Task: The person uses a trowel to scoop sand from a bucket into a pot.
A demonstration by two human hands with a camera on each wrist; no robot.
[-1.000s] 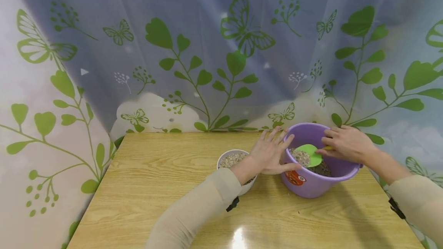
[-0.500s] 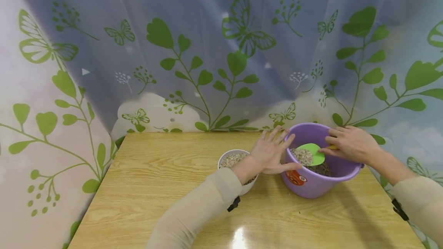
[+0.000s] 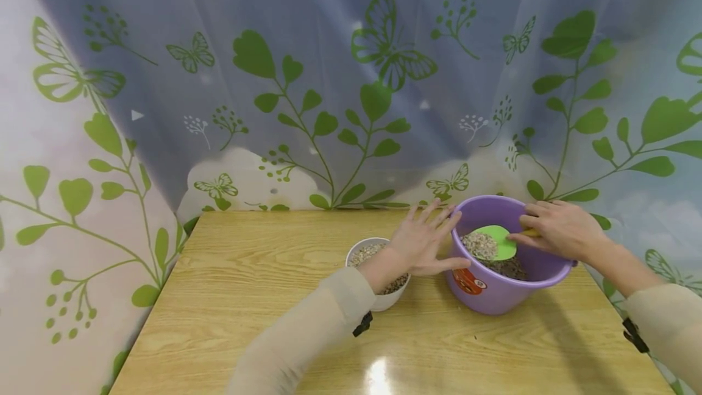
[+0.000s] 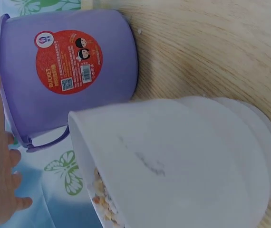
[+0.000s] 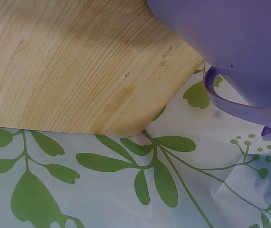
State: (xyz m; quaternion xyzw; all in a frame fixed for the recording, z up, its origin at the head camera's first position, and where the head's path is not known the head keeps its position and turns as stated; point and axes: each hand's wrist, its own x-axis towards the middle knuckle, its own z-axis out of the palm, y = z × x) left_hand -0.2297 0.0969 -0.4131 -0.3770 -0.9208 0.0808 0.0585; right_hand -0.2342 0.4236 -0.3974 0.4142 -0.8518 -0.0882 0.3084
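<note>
A purple bucket (image 3: 515, 297) stands on the table's right side, with loose grain-like bits at its bottom. Inside it, my right hand (image 3: 567, 227) grips the yellow handle of a green scoop (image 3: 504, 244). Pale bits (image 3: 480, 245) are heaped on the scoop's blade. My left hand (image 3: 419, 245) spreads its straight fingers at the bucket's left rim; whether the fingertips touch it I cannot tell. Below the left wrist is a white tub (image 3: 386, 302) of similar bits, partly hidden by the arm. The left wrist view shows that tub (image 4: 188, 156) close up beside the bucket (image 4: 24, 76).
The wooden table (image 3: 247, 297) meets a leaf-and-butterfly printed curtain (image 3: 329, 78) at the back. A red sticker (image 4: 69, 61) marks the bucket's side. Its purple handle (image 5: 235, 107) hangs beyond the table edge in the right wrist view.
The scoop and right hand have shifted slightly right inside the bucket, with the bits still on the blade. My left hand has drawn back a little to the left from the rim.
</note>
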